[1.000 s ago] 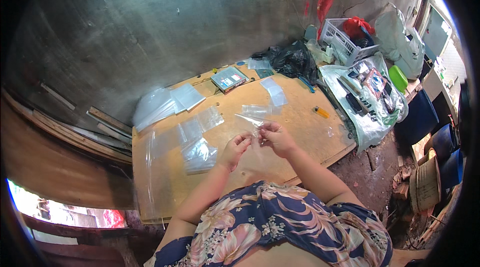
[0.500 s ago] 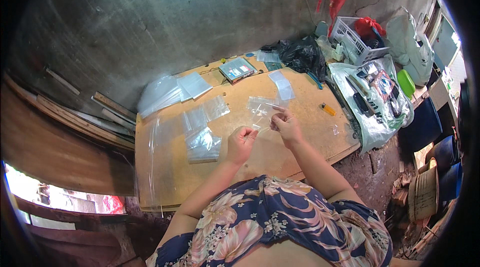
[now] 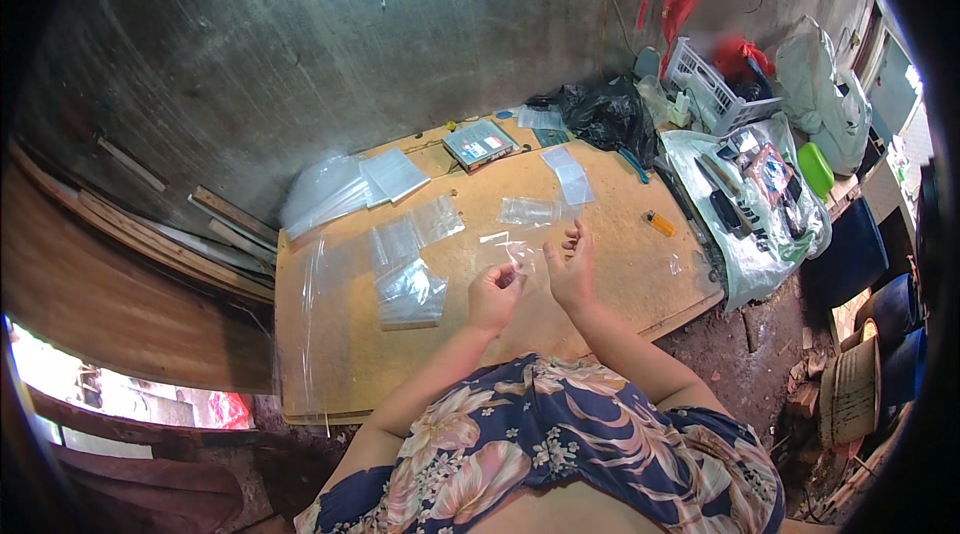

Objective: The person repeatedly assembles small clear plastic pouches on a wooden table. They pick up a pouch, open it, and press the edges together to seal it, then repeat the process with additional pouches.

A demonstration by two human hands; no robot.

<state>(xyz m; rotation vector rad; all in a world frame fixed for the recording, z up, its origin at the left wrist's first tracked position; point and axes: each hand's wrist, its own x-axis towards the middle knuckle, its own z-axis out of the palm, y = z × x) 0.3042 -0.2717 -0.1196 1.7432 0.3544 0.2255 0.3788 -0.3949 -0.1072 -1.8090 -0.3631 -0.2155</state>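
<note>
My left hand (image 3: 494, 298) is closed, its thumb and fingers pinching a piece of clear plastic film (image 3: 512, 250) that stands up from the fingertips and catches the light. To its right, my right hand (image 3: 570, 269) is open, fingers apart and slightly curled, with nothing seen in it. Just beyond the hands lies a flat clear plastic bag (image 3: 530, 211), and farther off another clear bag (image 3: 567, 175) rests on the wooden table (image 3: 610, 269). Left of my left hand is a stack of clear bags (image 3: 411, 295), with more sheets overlapping behind it.
At the far left sits a pile of larger clear sheets (image 3: 330, 192). A flat box (image 3: 479, 143) and a black plastic bag (image 3: 606, 122) are along the back. An orange lighter (image 3: 659, 224) lies right. Beyond the table's right edge, a silvery plastic sheet (image 3: 746, 269) carries tools.
My right hand has let go of the film and opened, its fingers now raised. My left hand has shifted slightly right and down, still pinching the film.
</note>
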